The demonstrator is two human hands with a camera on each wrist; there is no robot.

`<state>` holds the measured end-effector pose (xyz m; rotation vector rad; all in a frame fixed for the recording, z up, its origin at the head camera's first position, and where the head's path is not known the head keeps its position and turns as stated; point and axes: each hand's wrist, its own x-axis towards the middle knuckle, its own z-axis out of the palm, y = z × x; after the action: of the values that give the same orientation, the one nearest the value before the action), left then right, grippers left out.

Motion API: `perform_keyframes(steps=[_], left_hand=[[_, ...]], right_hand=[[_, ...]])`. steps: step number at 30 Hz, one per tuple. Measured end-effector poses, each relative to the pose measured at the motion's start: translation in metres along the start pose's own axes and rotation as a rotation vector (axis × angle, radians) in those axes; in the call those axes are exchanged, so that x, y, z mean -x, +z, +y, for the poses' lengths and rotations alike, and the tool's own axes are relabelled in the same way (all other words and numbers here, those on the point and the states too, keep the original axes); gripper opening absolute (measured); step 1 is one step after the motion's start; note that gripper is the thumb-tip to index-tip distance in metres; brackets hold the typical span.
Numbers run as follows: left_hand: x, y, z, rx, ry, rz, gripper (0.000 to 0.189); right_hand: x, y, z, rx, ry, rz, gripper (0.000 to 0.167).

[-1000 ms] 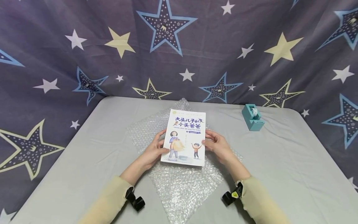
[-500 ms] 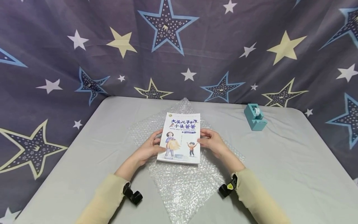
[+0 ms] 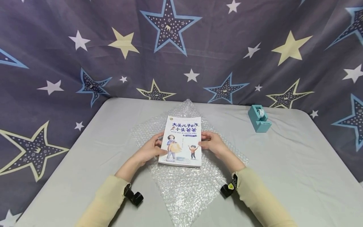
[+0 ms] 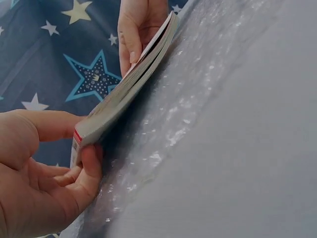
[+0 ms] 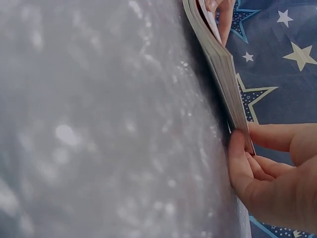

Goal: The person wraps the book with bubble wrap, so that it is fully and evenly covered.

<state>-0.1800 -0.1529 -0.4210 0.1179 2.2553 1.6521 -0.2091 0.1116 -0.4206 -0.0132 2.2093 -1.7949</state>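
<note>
A white paperback book (image 3: 182,142) with a cartoon cover lies face up between both hands, over a sheet of bubble wrap (image 3: 187,192). My left hand (image 3: 149,150) grips its left edge, thumb on the cover and fingers underneath. On the opposite edge, my right hand (image 3: 215,145) pinches the book the same way. In the left wrist view the book's page edges (image 4: 126,89) show, slightly bowed, with the spine in the left fingers. The right wrist view shows the book (image 5: 223,74) just above the wrap, a dark gap beneath it near the fingers.
A teal tape dispenser (image 3: 259,119) with a roll of tape stands at the back right of the grey table (image 3: 283,176). Behind the table hangs a dark curtain (image 3: 181,63) printed with stars. The bubble wrap lies diagonally, one corner toward the front.
Both hands have carried the book a little left and lower, down toward the bubble wrap. Their hold on its edges is the same. The head view has shifted slightly.
</note>
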Motion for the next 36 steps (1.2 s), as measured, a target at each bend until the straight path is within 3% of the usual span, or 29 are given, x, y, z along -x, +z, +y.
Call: perform_keyframes(steps=[14,22,26,30,36], left_hand=[[0.000,0.000,0.001,-0.036,-0.030,0.020,0.084],[0.000,0.003,0.004,-0.082,-0.023,0.082,0.068],[-0.002,0.003,0.007,-0.205,-0.034,0.131,0.057],[-0.007,0.001,0.010,-0.347,-0.014,0.182,0.051],[-0.014,-0.005,0.011,-0.345,-0.008,0.137,0.047]], right_hand=[[-0.001,0.001,0.000,0.028,-0.007,0.001,0.048],[-0.003,0.002,-0.003,0.086,0.039,0.021,0.049],[-0.002,0.003,-0.006,0.180,0.059,0.044,0.048],[-0.003,0.004,-0.007,0.206,0.072,0.056,0.048],[-0.004,0.003,-0.008,0.206,0.100,0.059,0.048]])
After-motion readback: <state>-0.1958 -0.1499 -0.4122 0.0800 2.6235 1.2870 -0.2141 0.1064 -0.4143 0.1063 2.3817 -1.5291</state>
